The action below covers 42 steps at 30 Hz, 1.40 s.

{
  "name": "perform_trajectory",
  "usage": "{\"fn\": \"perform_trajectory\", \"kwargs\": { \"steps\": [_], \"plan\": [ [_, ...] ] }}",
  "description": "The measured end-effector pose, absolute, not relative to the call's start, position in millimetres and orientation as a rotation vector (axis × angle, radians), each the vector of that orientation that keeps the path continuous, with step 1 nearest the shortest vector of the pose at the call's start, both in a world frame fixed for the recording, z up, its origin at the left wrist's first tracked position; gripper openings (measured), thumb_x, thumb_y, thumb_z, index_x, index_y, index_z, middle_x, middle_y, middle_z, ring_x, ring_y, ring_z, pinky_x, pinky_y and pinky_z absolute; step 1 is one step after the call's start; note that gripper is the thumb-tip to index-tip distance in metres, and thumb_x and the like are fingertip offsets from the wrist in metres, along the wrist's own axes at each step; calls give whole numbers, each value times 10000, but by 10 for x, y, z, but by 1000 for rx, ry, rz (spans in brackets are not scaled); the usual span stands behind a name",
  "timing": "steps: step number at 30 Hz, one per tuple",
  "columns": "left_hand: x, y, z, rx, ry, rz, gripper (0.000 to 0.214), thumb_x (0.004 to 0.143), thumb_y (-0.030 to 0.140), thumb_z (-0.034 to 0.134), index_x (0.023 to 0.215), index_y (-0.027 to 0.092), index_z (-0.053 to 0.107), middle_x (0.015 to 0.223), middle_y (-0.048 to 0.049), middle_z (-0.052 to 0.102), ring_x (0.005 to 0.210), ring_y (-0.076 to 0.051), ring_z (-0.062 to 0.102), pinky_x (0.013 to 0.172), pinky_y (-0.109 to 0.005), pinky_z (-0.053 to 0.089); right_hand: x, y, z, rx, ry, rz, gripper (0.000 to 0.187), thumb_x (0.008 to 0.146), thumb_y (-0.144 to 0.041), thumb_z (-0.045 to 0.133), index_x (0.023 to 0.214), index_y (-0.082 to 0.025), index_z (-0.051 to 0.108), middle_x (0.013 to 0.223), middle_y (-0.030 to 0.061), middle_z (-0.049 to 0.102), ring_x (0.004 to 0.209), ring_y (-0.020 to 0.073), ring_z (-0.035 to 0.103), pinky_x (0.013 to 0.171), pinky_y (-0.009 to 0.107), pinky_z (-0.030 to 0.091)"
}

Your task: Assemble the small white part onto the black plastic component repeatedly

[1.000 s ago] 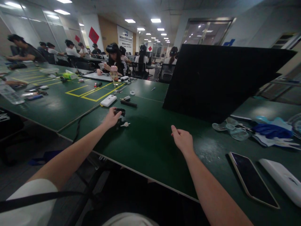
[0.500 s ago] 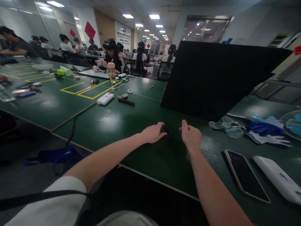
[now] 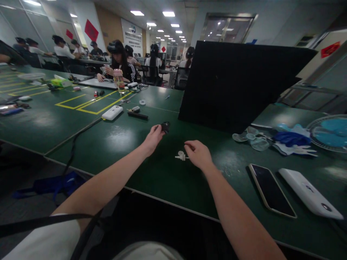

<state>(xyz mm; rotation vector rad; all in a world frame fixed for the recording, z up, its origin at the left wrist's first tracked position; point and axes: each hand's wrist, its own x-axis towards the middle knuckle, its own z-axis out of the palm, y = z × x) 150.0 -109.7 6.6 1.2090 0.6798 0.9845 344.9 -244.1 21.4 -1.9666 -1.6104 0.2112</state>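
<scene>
The left hand (image 3: 154, 138) has its fingertips pinched on a small black part (image 3: 165, 126), held just above the green counter (image 3: 121, 144). The right hand (image 3: 199, 155) is loosely curled, fingertips at a small white part (image 3: 180, 156) lying on the counter, though I can't tell whether it grips it. So, by my reading, both pieces are gathered in front of the person but sit apart and unjoined. A phone (image 3: 271, 189) lies well off to the right.

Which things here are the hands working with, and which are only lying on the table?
In use: small black part, pinched in the left hand; small white part on the table, at the fingertips of the right hand.
Lying about: phone; white power bank; blue gloves; black board.
</scene>
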Motion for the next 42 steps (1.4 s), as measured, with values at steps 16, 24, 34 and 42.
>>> {"fn": "perform_trajectory", "kwargs": {
  "steps": [16,24,34,42],
  "plan": [
    [1497,-1150,83,834,527,754,521,971,599,371,1241,210,588,1370,-117,626,1259,-273,596,1160,-482,355,3115,-2350,294,-2348,-1709,160,420,827,-584,626,1027,-236,750,1054,104,700,831,246,653,612,333,442],
    [1497,-1213,43,1102,637,834,489,946,578,473,1299,239,449,1317,-143,621,1103,-252,673,1034,-490,458,3153,-2358,186,-2140,-1638,32,228,850,-370,643,1025,-249,726,986,84,720,786,237,656,593,337,480],
    [1445,-1414,-8,2102,616,885,503,855,344,661,1309,213,488,1356,-139,535,1234,-288,553,1103,-505,411,3028,-2425,363,-1541,-1677,-88,155,922,-343,608,902,-234,717,1046,59,738,1027,248,657,925,447,494],
    [1411,-1392,-17,1970,489,881,425,830,326,704,1216,221,561,1497,-149,437,1411,-324,409,1200,-554,259,3032,-2421,368,-1676,-1757,57,274,960,-404,532,960,-253,760,1137,69,714,1099,266,620,942,471,479]
  ]
}}
